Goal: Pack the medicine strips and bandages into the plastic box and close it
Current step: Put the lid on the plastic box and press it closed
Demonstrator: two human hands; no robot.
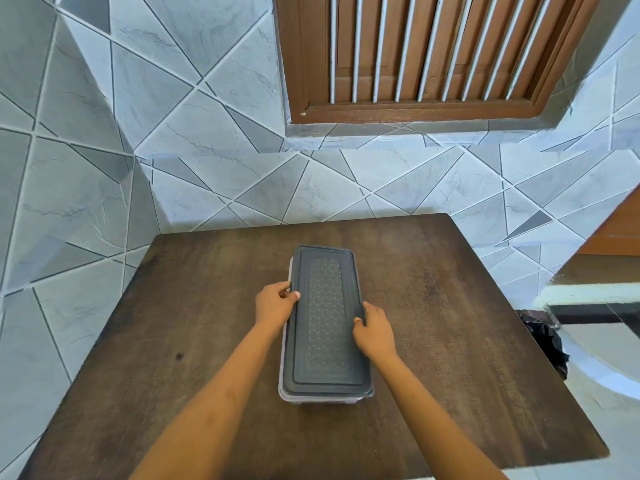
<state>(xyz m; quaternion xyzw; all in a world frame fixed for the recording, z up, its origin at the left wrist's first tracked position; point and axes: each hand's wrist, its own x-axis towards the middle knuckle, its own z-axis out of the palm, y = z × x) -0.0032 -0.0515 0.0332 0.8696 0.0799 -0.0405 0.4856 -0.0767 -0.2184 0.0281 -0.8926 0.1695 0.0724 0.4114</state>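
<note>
A long plastic box (320,399) with a pale translucent body stands in the middle of the dark wooden table (450,341). A dark grey patterned lid (325,320) lies on top of it and covers it from end to end. My left hand (275,304) grips the lid's left edge, thumb on top. On the lid's right edge, my right hand (374,330) holds on with fingers curled over the rim. No medicine strips or bandages are visible; the box's inside is hidden by the lid.
The table stands against a grey tiled wall (242,168) with a brown barred window (433,53) above. A black bag (543,337) lies on the floor past the table's right edge.
</note>
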